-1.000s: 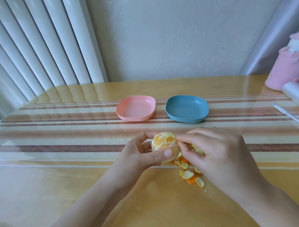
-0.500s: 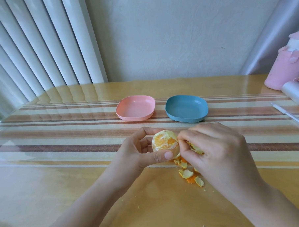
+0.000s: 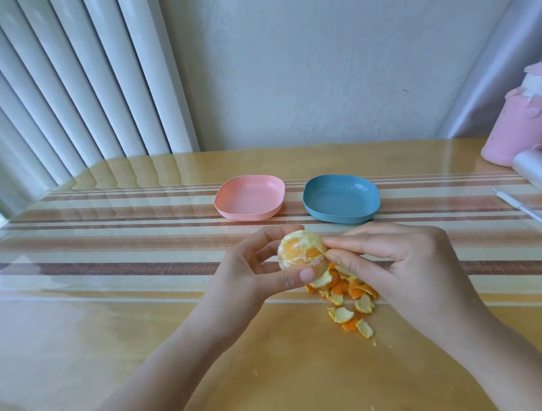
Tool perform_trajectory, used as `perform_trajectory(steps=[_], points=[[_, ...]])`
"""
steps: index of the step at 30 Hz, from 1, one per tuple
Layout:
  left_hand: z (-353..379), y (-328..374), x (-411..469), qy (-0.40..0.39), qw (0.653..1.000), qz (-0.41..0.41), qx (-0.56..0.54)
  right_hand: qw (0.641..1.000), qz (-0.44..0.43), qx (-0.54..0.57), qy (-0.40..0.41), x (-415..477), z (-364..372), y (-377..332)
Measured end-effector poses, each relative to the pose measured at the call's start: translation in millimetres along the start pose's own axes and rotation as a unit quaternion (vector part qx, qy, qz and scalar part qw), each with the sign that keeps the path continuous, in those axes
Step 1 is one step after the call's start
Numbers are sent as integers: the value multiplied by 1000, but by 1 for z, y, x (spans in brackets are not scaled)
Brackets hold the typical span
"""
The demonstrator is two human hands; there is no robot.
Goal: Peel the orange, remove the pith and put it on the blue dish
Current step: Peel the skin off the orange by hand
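My left hand (image 3: 254, 273) holds a mostly peeled orange (image 3: 302, 251) above the table, thumb under it and fingers behind. White pith still streaks its surface. My right hand (image 3: 397, 263) pinches a strip of pith at the orange's right side between thumb and forefinger. Below the two hands lies a pile of peel pieces (image 3: 346, 297) on the table. The blue dish (image 3: 341, 202) stands empty beyond my hands, a little to the right.
A pink dish (image 3: 249, 201) stands empty left of the blue one. At the far right are a pink bottle (image 3: 521, 123), a clear roll (image 3: 536, 172) and a white pen (image 3: 525, 211). Vertical blinds hang at the left behind the striped table.
My right hand has shifted slightly right and up, uncovering more of the peel pile. The orange has turned a little in my left hand.
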State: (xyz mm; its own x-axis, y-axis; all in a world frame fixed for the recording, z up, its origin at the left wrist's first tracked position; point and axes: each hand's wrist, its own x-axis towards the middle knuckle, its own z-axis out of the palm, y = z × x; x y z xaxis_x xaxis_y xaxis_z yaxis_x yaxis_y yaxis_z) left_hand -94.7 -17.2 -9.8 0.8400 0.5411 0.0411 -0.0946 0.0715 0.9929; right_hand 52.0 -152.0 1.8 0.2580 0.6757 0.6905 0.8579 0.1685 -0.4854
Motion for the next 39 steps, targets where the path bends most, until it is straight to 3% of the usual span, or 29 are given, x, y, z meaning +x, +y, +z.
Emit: perform_trajectory(steps=[4,10,39], points=[[4,-1,-2,42,997,-13,61,988,-62,-139,10,-3,7,1],[8,-8,-3,62,995,-28,73,970,-57,-237,22,-6,13,-3],[-2,-6,1,-3,998,-9,67,985,-13,-172,7,-2,10,-11]])
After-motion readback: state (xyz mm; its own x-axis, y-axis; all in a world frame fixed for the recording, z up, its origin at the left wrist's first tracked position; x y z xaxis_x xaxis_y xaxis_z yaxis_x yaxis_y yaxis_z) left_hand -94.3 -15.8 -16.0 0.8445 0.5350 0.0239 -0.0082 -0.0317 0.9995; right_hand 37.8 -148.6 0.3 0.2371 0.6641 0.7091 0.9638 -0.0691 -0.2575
